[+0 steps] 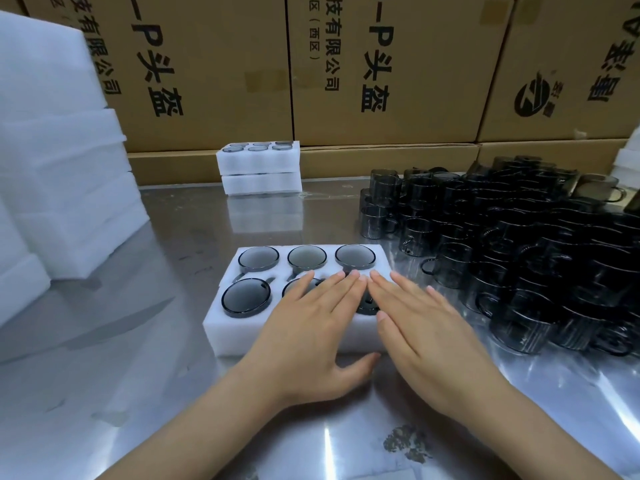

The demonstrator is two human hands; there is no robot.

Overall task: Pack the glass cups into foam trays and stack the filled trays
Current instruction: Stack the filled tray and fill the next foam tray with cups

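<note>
Smoky grey glass cups (pixel 258 258) fill the white six-pocket foam tray (pixel 221 327). Left hand (pixel 311 327) and right hand (pixel 426 323) lie flat on its near cups, fingertips meeting. Seating looks finished; next, lift it onto the stacked white trays (pixel 259 168) beyond.

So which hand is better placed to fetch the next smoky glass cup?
Right hand: it lies flat beside the pile of dark smoky glass cups; the left hand is farther away.

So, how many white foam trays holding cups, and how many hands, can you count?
White foam trays holding smoky glass cups: 3 (near tray, upper stacked tray, lower stacked tray)
Bare hands: 2 (left hand, right hand)
Total: 5
</note>
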